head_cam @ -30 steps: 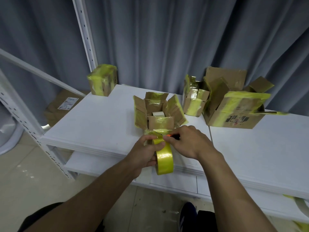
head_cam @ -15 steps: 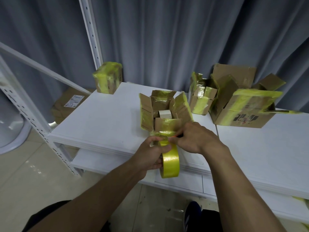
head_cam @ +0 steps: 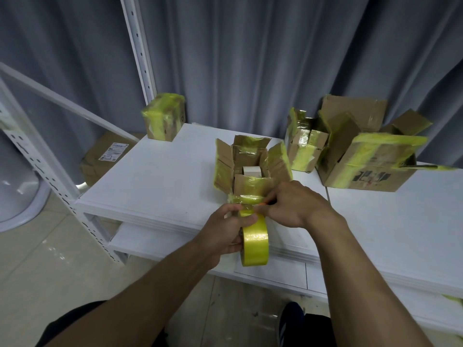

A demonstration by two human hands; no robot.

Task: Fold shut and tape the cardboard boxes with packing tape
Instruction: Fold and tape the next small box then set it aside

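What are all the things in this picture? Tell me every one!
open box: 1, brown with yellow tape, middle of the table, flaps up
white thing: 1, white, inside the open box
tape roll: 1, yellow, at the table's front edge
taped box: 1, brown and yellow, far left corner of the table
small open box: 1, brown and yellow, back right of the open box
big box: 1, brown and yellow, right side of the table, flaps open
labelled box: 1, brown, low down behind the table's left end
table: 1, white
curtain: 1, grey, behind everything
orange thing: 1, orange, mostly hidden
left hand: holds the tape roll
right hand: pinches the orange thing
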